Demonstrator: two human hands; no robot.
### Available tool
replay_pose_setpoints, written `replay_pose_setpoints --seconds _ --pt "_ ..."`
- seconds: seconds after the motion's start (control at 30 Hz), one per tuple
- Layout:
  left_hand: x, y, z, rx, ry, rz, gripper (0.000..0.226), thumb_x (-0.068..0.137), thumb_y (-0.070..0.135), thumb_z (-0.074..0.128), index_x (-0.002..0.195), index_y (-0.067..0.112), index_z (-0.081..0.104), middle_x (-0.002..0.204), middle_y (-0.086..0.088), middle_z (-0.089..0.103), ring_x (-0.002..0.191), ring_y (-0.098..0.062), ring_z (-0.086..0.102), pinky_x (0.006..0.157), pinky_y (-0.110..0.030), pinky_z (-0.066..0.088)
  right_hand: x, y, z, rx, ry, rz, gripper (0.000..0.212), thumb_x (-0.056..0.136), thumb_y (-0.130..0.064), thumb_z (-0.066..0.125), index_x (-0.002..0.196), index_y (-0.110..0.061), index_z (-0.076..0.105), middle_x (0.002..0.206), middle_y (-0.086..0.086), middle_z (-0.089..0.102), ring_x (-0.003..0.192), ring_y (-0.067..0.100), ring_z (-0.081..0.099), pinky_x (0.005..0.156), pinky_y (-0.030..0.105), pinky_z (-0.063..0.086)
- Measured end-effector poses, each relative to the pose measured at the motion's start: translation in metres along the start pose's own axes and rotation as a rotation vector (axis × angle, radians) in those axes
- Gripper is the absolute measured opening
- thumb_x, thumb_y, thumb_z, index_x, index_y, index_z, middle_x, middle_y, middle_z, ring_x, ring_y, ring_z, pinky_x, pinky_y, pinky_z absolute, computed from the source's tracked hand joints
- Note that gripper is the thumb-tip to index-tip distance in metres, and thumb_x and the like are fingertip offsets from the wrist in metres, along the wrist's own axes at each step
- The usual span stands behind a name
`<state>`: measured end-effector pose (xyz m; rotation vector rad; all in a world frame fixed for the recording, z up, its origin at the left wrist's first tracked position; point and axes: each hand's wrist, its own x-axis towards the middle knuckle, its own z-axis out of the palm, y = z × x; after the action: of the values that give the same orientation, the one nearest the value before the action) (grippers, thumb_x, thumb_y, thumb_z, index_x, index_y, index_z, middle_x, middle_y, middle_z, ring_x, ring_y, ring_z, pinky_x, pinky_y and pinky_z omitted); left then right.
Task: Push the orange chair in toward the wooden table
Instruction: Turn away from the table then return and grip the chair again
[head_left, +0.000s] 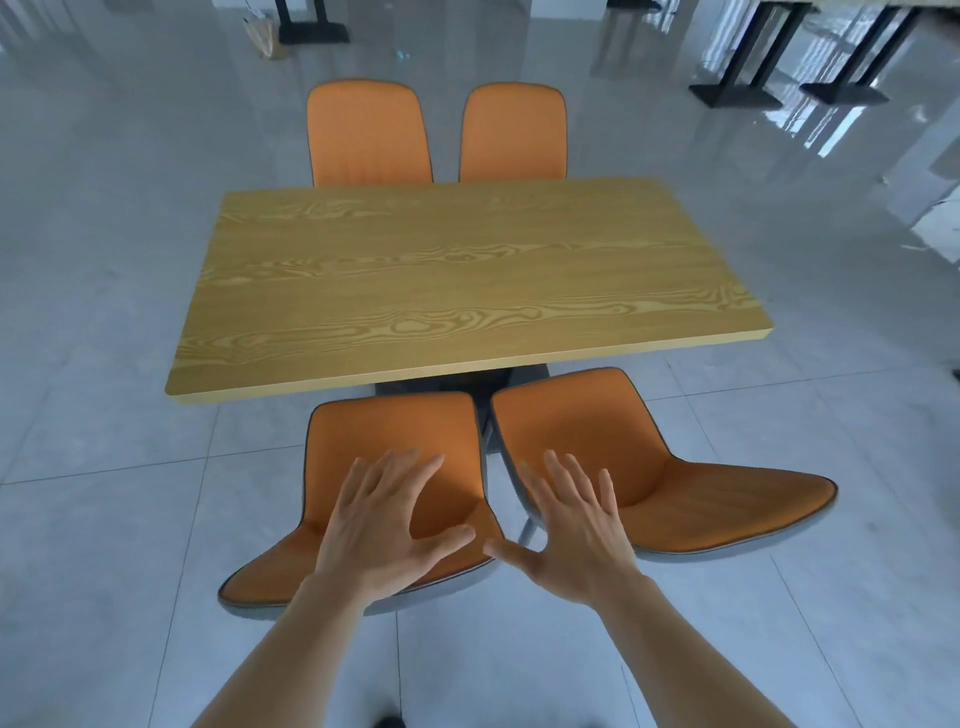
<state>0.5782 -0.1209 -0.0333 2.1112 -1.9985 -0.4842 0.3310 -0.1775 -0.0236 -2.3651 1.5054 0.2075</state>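
Glossy grey tiled floor (130, 519), wooden table (457, 280)

Four chairs (400, 457) wore orange upholstery edged in dark piping. The table (457, 280) showed yellow-brown wood grain in swirling bands. The floor (104, 493) was glossy pale grey tile.

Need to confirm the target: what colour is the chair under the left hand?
Orange, with a dark grey edge trim, on the near-left chair; the head view shows it, left hand above it.
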Motion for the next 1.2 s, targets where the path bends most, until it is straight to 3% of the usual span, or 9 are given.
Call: replay_pose_setpoints --seconds 0.1,0.2,0.37,0.57,0.7,0.83,0.97,1.2 --pt "0.027 0.056 0.021 0.006 0.026 0.031 0.098 0.075 0.101 0.025 0.157 0.048 0.014 0.169 0.014 0.016 0.156 -0.014 0.006 0.127 -0.048 -0.001 -0.001 0.061 -0.012 -0.009 0.020 0.007 0.114 0.069 -0.107 0.013 0.162 -0.043 -0.002 0.174 -0.001 -0.009 0.159 0.026 -0.013 0.126 0.062 -0.006" --pt "0.049 0.121 0.050 -0.013 0.035 0.020 0.098 0.075 0.101 0.025 0.157 0.049 0.009 0.169 0.013 0.016 0.155 -0.014 0.008 0.127 -0.045 0.002 -0.005 0.137 -0.021 0.014 0.016 0.021 0.114 0.069 -0.106 0.021 0.161 -0.044 -0.004 0.174 -0.002 -0.010 0.159 0.026 -0.012 0.126 0.063 -0.003" --pt "0.065 0.241 0.105 -0.085 0.038 -0.067 0.098 0.075 0.101 0.026 0.157 0.048 0.014 0.167 0.014 0.021 0.154 -0.013 0.015 0.127 -0.043 0.010 -0.019 0.268 -0.032 0.020 -0.025 -0.013 0.120 0.062 -0.109 0.013 0.162 -0.043 0.001 0.175 0.000 -0.001 0.160 0.025 -0.004 0.127 0.061 0.002" --pt "0.074 0.341 0.166 -0.157 -0.048 -0.161 0.096 0.074 0.100 0.028 0.155 0.052 0.011 0.167 0.017 0.016 0.154 -0.012 0.009 0.127 -0.041 0.008 -0.027 0.382 -0.036 0.034 -0.142 -0.076 0.119 0.065 -0.108 0.024 0.161 -0.041 0.009 0.174 -0.005 0.007 0.159 0.021 0.000 0.128 0.056 0.002" --pt "0.075 0.358 0.190 -0.131 -0.097 -0.228 0.088 0.079 0.094 0.031 0.154 0.050 0.020 0.162 0.021 0.027 0.150 -0.010 0.020 0.124 -0.041 0.019 -0.020 0.411 -0.026 0.035 -0.207 -0.128 0.109 0.065 -0.107 0.028 0.153 -0.043 0.030 0.163 -0.013 0.030 0.154 0.020 0.017 0.127 0.058 0.006" --pt "0.074 0.361 0.202 -0.071 -0.093 -0.248 0.076 0.080 0.092 0.022 0.141 0.050 0.041 0.140 0.027 0.049 0.133 -0.010 0.041 0.111 -0.033 0.022 -0.022 0.419 -0.012 0.080 -0.169 -0.127 0.099 0.072 -0.101 0.026 0.149 -0.040 0.037 0.155 -0.015 0.037 0.148 0.018 0.023 0.124 0.051 0.017" --pt "0.076 0.358 0.204 -0.040 -0.094 -0.228 0.081 0.079 0.095 0.012 0.139 0.050 0.044 0.136 0.028 0.053 0.132 -0.005 0.041 0.111 -0.033 0.024 -0.028 0.415 -0.005 0.067 -0.090 -0.128 0.098 0.072 -0.100 0.015 0.142 -0.038 0.042 0.142 -0.015 0.044 0.142 0.018 0.028 0.125 0.051 0.014" --pt "0.073 0.360 0.203 -0.011 -0.080 -0.222 0.087 0.078 0.095 0.005 0.140 0.050 0.046 0.135 0.029 0.054 0.130 -0.006 0.042 0.110 -0.032 0.024 -0.037 0.406 -0.004 0.020 -0.071 -0.064 0.099 0.073 -0.097 0.006 0.139 -0.035 0.045 0.138 -0.013 0.048 0.142 0.019 0.029 0.125 0.050 0.017"
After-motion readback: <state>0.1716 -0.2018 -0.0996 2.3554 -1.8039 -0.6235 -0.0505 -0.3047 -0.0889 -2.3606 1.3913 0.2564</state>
